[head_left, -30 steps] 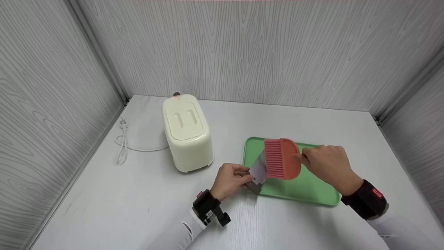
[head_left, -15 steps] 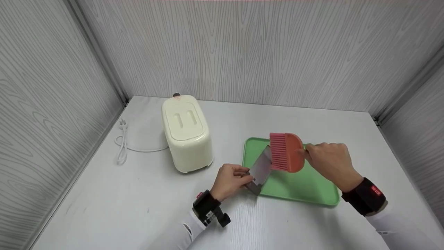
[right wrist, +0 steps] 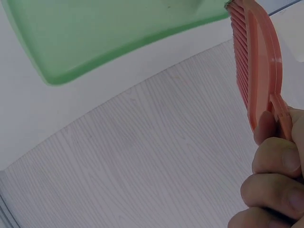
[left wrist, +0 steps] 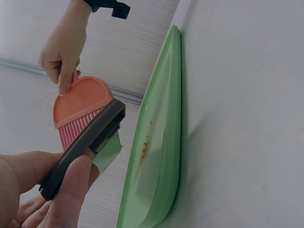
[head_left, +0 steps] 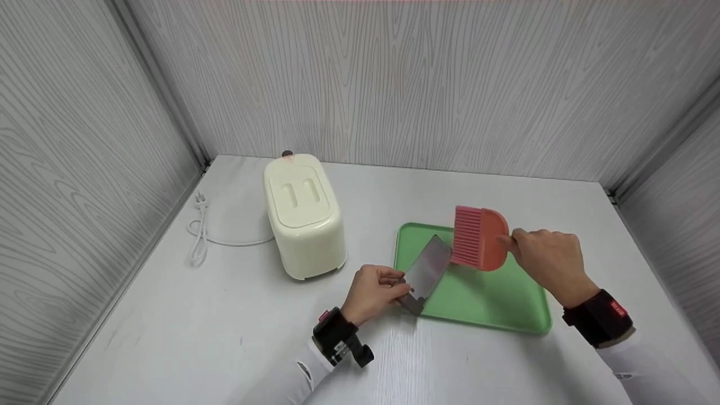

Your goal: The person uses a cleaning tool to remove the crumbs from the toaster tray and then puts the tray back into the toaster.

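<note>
My left hand (head_left: 372,291) pinches the near end of a flat metal crumb tray (head_left: 428,269), thumb on top. In the left wrist view its dark end bar (left wrist: 85,147) lies between thumb and fingers. The plate slants over the left part of a green tray (head_left: 495,318). My right hand (head_left: 547,256) grips the handle of an orange brush (head_left: 494,239) with pink bristles, held above the green tray. The bristle ends overlap the plate's far right corner in the head view. Brown crumbs (left wrist: 145,149) lie on the green tray.
A cream toaster (head_left: 304,225) with a lid on top stands left of the green tray. Its white cord (head_left: 239,244) and plug (head_left: 200,201) lie on the white table (head_left: 214,337) farther left. Grey wood-grain panels (head_left: 360,84) enclose the back and sides.
My right hand has moved the brush right and away from me, off the crumb tray's surface to its far corner, uncovering more of the plate. The left hand stays in place.
</note>
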`<move>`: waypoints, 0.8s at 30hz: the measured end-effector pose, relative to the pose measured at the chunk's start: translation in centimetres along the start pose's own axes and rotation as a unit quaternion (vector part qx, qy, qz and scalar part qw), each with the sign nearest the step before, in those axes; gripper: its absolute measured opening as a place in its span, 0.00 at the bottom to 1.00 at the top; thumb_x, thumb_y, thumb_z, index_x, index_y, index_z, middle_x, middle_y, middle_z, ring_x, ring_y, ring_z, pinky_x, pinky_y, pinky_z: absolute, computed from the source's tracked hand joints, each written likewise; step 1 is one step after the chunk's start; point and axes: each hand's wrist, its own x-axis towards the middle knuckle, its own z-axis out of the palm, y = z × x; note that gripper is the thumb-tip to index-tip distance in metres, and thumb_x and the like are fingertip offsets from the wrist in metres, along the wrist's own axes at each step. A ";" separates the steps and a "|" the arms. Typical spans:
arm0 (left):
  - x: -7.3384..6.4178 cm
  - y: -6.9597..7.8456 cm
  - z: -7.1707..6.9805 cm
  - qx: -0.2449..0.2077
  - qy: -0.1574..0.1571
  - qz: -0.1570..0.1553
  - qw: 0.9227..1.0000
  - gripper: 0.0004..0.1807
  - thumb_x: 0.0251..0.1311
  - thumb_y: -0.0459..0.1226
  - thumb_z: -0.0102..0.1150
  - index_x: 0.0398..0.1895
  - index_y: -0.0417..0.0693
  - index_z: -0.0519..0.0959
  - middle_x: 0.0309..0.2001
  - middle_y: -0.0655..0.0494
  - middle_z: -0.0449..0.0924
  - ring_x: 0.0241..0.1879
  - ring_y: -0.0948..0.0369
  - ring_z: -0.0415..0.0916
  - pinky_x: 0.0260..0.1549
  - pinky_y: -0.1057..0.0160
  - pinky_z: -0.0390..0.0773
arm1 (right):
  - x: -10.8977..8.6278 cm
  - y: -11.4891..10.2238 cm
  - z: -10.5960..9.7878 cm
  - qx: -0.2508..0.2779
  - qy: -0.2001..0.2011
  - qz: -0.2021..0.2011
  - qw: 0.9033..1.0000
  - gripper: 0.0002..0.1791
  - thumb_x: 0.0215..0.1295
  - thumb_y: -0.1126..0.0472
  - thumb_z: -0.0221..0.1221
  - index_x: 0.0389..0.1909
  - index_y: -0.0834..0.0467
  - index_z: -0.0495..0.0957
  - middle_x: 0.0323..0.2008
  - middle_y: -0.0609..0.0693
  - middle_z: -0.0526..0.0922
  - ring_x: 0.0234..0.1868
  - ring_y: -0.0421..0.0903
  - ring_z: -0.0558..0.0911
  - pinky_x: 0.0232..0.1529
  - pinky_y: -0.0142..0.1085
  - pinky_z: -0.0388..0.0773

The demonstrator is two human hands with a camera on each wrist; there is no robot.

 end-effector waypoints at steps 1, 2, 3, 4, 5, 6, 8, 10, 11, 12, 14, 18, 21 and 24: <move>0.0 0.0 0.0 0.000 0.000 0.000 1.000 0.16 0.59 0.30 0.72 0.50 0.30 0.87 0.43 0.39 0.92 0.33 0.63 0.89 0.31 0.62 0.91 | -0.1 0.2 0.0 0.003 -0.006 0.008 1.000 0.32 0.70 0.54 0.68 0.14 0.54 0.57 0.15 0.42 0.48 0.21 0.40 0.48 0.22 0.33 0.41; 0.0 0.0 0.0 0.001 -0.001 0.001 1.000 0.16 0.59 0.30 0.72 0.50 0.30 0.87 0.43 0.39 0.92 0.33 0.63 0.89 0.31 0.62 0.91 | -0.2 0.4 0.1 0.005 -0.011 0.015 1.000 0.32 0.70 0.54 0.68 0.14 0.54 0.58 0.15 0.42 0.48 0.20 0.40 0.48 0.22 0.33 0.41; 0.1 0.0 0.1 0.001 -0.002 0.002 1.000 0.16 0.60 0.30 0.72 0.50 0.30 0.86 0.43 0.39 0.92 0.33 0.63 0.89 0.31 0.62 0.91 | -0.3 0.7 0.1 0.008 -0.015 0.023 1.000 0.32 0.71 0.54 0.67 0.14 0.54 0.58 0.15 0.42 0.48 0.20 0.40 0.49 0.21 0.33 0.42; 0.1 0.0 0.1 0.001 -0.002 0.004 1.000 0.16 0.60 0.30 0.72 0.50 0.29 0.86 0.43 0.38 0.92 0.34 0.63 0.89 0.31 0.62 0.91 | -0.4 0.9 0.2 0.012 -0.019 0.032 0.999 0.32 0.71 0.53 0.67 0.14 0.54 0.58 0.14 0.42 0.48 0.20 0.40 0.49 0.21 0.33 0.42; 0.1 0.0 0.1 0.002 -0.002 0.006 1.000 0.16 0.60 0.30 0.72 0.50 0.29 0.86 0.43 0.38 0.92 0.34 0.62 0.89 0.31 0.62 0.91 | -0.5 1.1 0.3 0.015 -0.022 0.040 0.999 0.31 0.72 0.53 0.67 0.14 0.54 0.59 0.14 0.42 0.49 0.20 0.40 0.49 0.21 0.33 0.42; 0.1 0.0 0.1 0.001 -0.001 0.006 1.000 0.16 0.60 0.30 0.72 0.50 0.29 0.86 0.43 0.38 0.92 0.34 0.62 0.89 0.30 0.63 0.91 | -0.5 1.4 0.4 0.019 -0.021 0.048 0.998 0.31 0.72 0.52 0.66 0.13 0.54 0.59 0.14 0.42 0.49 0.19 0.41 0.50 0.20 0.33 0.42; 0.2 -0.1 0.1 0.001 -0.002 0.009 1.000 0.16 0.60 0.30 0.72 0.50 0.29 0.86 0.43 0.38 0.92 0.34 0.62 0.90 0.30 0.65 0.90 | -0.6 1.8 0.5 0.026 -0.017 0.062 0.998 0.31 0.72 0.52 0.66 0.13 0.53 0.60 0.13 0.42 0.50 0.18 0.41 0.51 0.19 0.33 0.43; 0.2 -0.1 0.1 0.001 -0.002 0.010 1.000 0.16 0.60 0.30 0.72 0.50 0.29 0.86 0.43 0.38 0.92 0.35 0.62 0.90 0.29 0.66 0.90 | -0.6 2.1 0.6 0.037 -0.007 0.071 0.997 0.31 0.72 0.52 0.66 0.13 0.53 0.61 0.12 0.42 0.51 0.17 0.42 0.52 0.18 0.34 0.43; 0.2 -0.1 0.0 0.001 -0.002 0.009 1.000 0.16 0.60 0.30 0.72 0.50 0.29 0.86 0.43 0.38 0.92 0.35 0.62 0.90 0.29 0.66 0.90 | -0.6 2.3 0.7 0.044 -0.004 0.074 0.996 0.31 0.72 0.52 0.66 0.13 0.53 0.61 0.12 0.42 0.52 0.16 0.42 0.53 0.17 0.34 0.44; 0.2 -0.1 0.0 0.001 -0.002 0.009 1.000 0.16 0.60 0.30 0.72 0.50 0.29 0.86 0.43 0.38 0.92 0.35 0.62 0.90 0.29 0.66 0.90 | -0.5 2.3 0.7 0.056 -0.007 0.080 0.995 0.31 0.73 0.52 0.66 0.13 0.53 0.61 0.12 0.42 0.52 0.16 0.42 0.54 0.17 0.33 0.45; 0.3 -0.1 0.0 0.003 -0.003 0.008 1.000 0.16 0.60 0.30 0.72 0.50 0.29 0.86 0.43 0.38 0.92 0.36 0.62 0.90 0.30 0.66 0.90 | -0.3 2.3 0.7 0.088 -0.025 0.097 0.991 0.31 0.75 0.50 0.64 0.13 0.53 0.63 0.12 0.42 0.55 0.16 0.42 0.57 0.16 0.33 0.47; 0.2 -0.2 0.1 0.003 -0.002 0.009 1.000 0.15 0.60 0.30 0.72 0.49 0.29 0.87 0.42 0.38 0.92 0.36 0.61 0.90 0.29 0.66 0.90 | 0.3 2.0 0.5 0.153 -0.079 0.143 0.975 0.30 0.79 0.44 0.58 0.15 0.53 0.69 0.13 0.43 0.62 0.18 0.42 0.63 0.16 0.33 0.53; 0.2 -0.1 0.1 0.004 -0.002 0.009 1.000 0.15 0.60 0.30 0.72 0.49 0.29 0.86 0.42 0.38 0.92 0.35 0.62 0.90 0.29 0.66 0.90 | 0.6 1.5 0.7 0.182 -0.101 0.164 0.964 0.30 0.79 0.42 0.56 0.16 0.54 0.73 0.14 0.43 0.66 0.19 0.42 0.65 0.17 0.34 0.56; 0.2 -0.1 0.1 0.005 -0.001 0.006 1.000 0.16 0.60 0.30 0.72 0.49 0.29 0.87 0.42 0.38 0.92 0.34 0.62 0.89 0.29 0.66 0.90 | 0.8 1.0 1.1 0.199 -0.110 0.176 0.958 0.30 0.80 0.42 0.56 0.16 0.53 0.73 0.15 0.43 0.67 0.20 0.42 0.66 0.18 0.33 0.56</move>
